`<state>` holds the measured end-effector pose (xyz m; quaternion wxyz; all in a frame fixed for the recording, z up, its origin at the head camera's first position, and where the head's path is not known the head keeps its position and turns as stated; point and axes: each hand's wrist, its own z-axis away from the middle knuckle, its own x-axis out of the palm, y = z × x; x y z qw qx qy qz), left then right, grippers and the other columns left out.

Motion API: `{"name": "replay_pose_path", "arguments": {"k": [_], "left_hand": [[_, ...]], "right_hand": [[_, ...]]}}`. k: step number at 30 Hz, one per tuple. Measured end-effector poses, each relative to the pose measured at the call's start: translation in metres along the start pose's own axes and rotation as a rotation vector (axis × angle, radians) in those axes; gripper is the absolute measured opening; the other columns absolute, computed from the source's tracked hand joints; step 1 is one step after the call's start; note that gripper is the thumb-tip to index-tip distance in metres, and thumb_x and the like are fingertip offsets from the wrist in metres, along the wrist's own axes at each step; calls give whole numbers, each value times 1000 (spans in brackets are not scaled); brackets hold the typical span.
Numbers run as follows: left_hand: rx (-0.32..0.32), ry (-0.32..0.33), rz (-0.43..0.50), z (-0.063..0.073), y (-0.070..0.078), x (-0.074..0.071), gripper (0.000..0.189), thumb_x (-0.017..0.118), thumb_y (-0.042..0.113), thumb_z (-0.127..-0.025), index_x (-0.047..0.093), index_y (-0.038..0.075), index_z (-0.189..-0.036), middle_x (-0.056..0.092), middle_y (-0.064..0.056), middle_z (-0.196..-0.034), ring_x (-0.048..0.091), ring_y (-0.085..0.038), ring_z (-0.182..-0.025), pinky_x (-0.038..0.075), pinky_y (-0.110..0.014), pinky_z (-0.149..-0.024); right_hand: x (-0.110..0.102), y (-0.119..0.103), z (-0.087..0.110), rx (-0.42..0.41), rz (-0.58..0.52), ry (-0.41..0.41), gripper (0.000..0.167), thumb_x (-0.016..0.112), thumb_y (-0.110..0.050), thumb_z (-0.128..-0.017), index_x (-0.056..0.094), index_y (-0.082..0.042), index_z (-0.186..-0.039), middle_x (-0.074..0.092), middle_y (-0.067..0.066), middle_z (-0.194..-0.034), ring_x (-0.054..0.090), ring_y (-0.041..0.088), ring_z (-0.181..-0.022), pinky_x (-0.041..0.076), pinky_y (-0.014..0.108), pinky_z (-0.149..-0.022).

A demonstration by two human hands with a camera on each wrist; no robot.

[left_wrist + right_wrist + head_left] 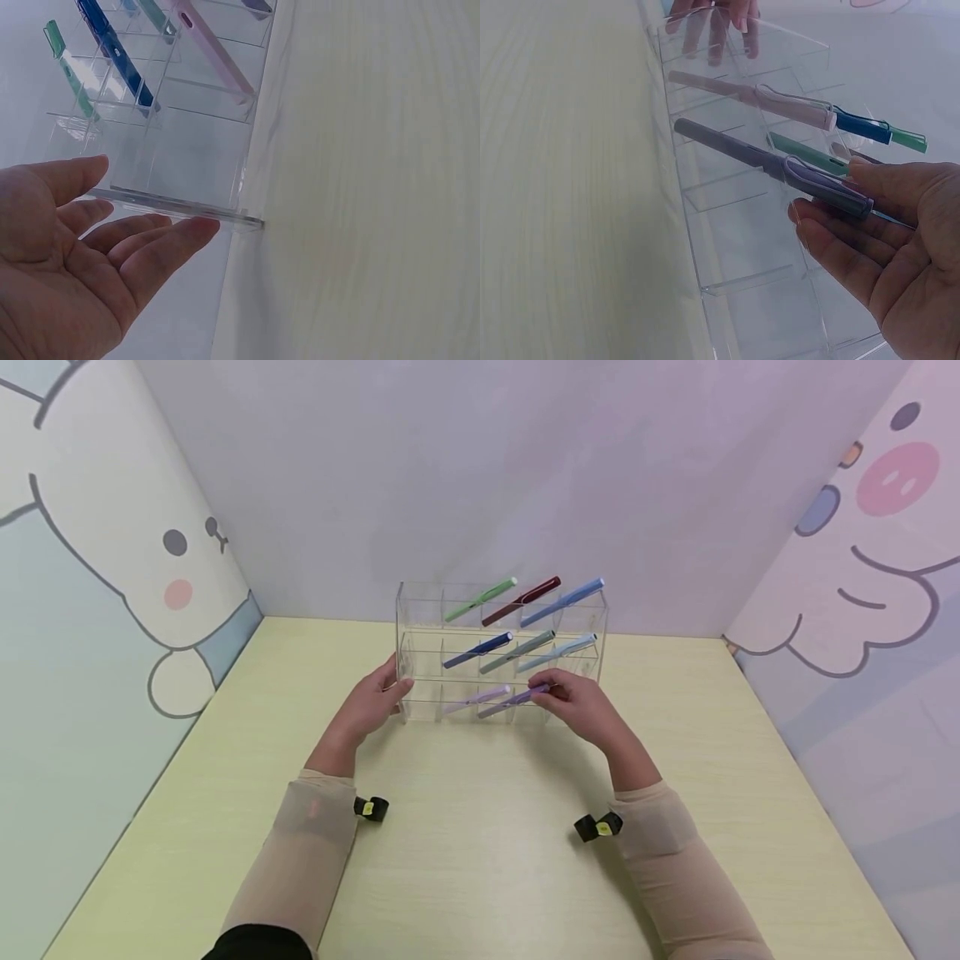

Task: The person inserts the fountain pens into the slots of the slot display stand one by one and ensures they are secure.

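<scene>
A clear acrylic pen rack [422, 692] with three tiers stands on the table, several pens slanting in its compartments. At its left side is my left hand [372, 700], gripping the side panel [180, 204] with the thumb on one side and the fingers on the other. My right hand [573, 703] is at the bottom tier, holding the cap end of a purple pen [727, 144] between thumb and fingers. The lower end of that pen lies in a compartment. Directly left of it rests a pale pink pen [477, 700].
On the middle tier lie a dark blue pen [477, 650], a grey-green pen [517, 652] and a light blue pen [557, 652]. The top tier carries a green pen [481, 599], a dark red pen [521, 602] and a blue pen [562, 602]. A pale wall [480, 485] rises behind.
</scene>
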<state>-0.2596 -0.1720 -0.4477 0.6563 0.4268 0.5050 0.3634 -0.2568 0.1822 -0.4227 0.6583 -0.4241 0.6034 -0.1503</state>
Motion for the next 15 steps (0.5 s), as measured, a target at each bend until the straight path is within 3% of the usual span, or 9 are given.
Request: {"name": "replay_pose_path", "arguments": {"k": [4,9,15], "left_hand": [[9,9,17,-3,-9,0,62,50,36,-103,16,44,-155,30,-4,-161,42,-31,-140,48,-53,-103],[18,9,1,0,-9,-3,74,56,47,-98,11,42,-156,26,-7,-162,37,-29,-143,47,-52,-105],[4,64,-157,9,-1,-10,86,53,65,-91,-2,45,-155,16,2,-165,27,-28,-148,29,-60,-116]], "right_hand": [[-4,-2,2,19,19,-16,32,63,-33,-97,64,-14,-124,69,2,-111,67,23,-99,58,40,-81],[-13,-4,6,32,63,-40,35,61,-36,-98,61,-18,-127,66,3,-122,65,25,-114,56,47,-92],[-28,-10,17,43,127,-38,44,57,-44,-99,57,-15,-133,63,5,-131,63,29,-116,54,50,-96]]}}
